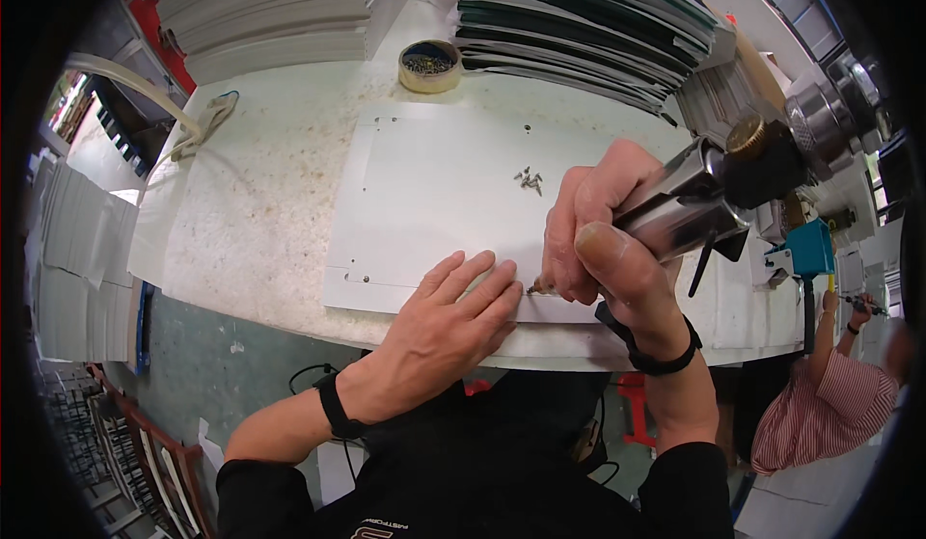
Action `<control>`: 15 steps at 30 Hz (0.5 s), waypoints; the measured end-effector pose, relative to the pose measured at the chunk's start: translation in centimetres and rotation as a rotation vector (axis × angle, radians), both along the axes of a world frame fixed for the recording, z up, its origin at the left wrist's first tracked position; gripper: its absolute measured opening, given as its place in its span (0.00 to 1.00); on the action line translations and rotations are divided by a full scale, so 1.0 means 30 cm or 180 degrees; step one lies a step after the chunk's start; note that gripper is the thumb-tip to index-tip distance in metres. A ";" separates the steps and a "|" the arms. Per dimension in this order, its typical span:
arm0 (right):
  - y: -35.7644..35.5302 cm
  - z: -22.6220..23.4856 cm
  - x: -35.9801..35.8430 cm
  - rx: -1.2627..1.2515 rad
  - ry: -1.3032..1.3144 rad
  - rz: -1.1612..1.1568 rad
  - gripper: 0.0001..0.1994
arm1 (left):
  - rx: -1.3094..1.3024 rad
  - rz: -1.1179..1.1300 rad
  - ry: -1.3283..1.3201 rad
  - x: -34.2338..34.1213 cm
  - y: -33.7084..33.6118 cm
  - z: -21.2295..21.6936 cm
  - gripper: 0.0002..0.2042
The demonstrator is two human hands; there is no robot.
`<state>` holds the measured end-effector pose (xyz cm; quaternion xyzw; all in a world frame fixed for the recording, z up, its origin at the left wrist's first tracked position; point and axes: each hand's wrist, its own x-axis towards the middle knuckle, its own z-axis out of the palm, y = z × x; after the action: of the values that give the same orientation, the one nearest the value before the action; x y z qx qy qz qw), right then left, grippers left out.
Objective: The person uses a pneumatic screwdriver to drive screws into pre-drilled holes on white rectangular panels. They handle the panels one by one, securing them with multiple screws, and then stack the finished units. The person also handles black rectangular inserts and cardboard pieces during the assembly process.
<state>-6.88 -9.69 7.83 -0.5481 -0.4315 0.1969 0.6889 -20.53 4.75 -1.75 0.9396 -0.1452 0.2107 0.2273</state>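
Observation:
A white flat panel (434, 192) lies on the worktable near its front edge, with screws set at some corners and small holes elsewhere. My left hand (449, 303) rests flat on the panel's near part, fingers stretched out. Wrapped round a shiny metal power screwdriver (685, 202), my right hand (612, 230) tilts it over the panel. Its tip meets the panel just right of my left fingertips; whether a screw sits under it is too small to tell. A small pile of loose screws (530, 180) lies on the panel beyond my hands.
A tape roll (430, 83) full of screws stands behind the panel. Stacks of white sheets (275, 18) and dark green-edged panels (579, 28) line the table's back. A pale hose (135, 76) curves at left. Far right, a person in a striped shirt (830, 404) works.

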 end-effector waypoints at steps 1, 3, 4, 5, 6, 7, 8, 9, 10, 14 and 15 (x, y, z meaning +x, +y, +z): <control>-0.001 0.005 -0.007 -0.0020 0.0144 0.0024 0.09 | 0.0065 -0.0070 0.0035 0.001 0.009 -0.007 0.19; -0.001 0.006 -0.014 -0.0056 0.0162 0.0085 0.08 | 0.0164 -0.0144 0.0067 0.002 0.016 -0.010 0.19; 0.002 0.001 -0.016 -0.0070 0.0036 0.0122 0.11 | 0.0198 -0.0147 0.0063 0.003 0.016 -0.008 0.19; 0.005 -0.006 -0.017 -0.0083 -0.0089 0.0160 0.13 | 0.0233 -0.0149 0.0061 0.004 0.015 -0.005 0.18; 0.006 -0.005 -0.011 -0.0070 -0.0135 0.0212 0.14 | 0.0232 -0.0169 0.0057 0.008 0.016 0.006 0.17; 0.005 -0.003 -0.005 -0.0051 -0.0188 0.0254 0.16 | 0.0232 -0.0188 0.0054 0.012 0.016 0.017 0.16; 0.001 0.008 0.003 0.0047 -0.0147 0.0264 0.16 | 0.0232 -0.0208 0.0052 0.017 0.017 0.030 0.15; 0.002 0.015 0.013 0.0151 -0.0101 0.0285 0.16 | 0.0257 -0.0275 0.0042 0.026 0.027 0.044 0.13; -0.008 0.034 0.024 0.0295 -0.0095 0.0220 0.15 | 0.0282 -0.0342 0.0033 0.033 0.040 0.064 0.11; -0.070 0.103 0.107 0.0820 -0.0421 -0.0138 0.15 | 0.0079 -0.0089 0.0824 0.133 0.120 0.154 0.09; -0.084 0.114 0.123 0.0911 -0.0435 -0.0303 0.15 | 0.0027 -0.0063 0.0531 0.188 0.146 0.153 0.09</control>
<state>-3.19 -12.22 11.26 -0.4763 -0.4746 0.0628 0.7375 -14.90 9.13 2.84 0.9534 -0.1359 0.1288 0.2368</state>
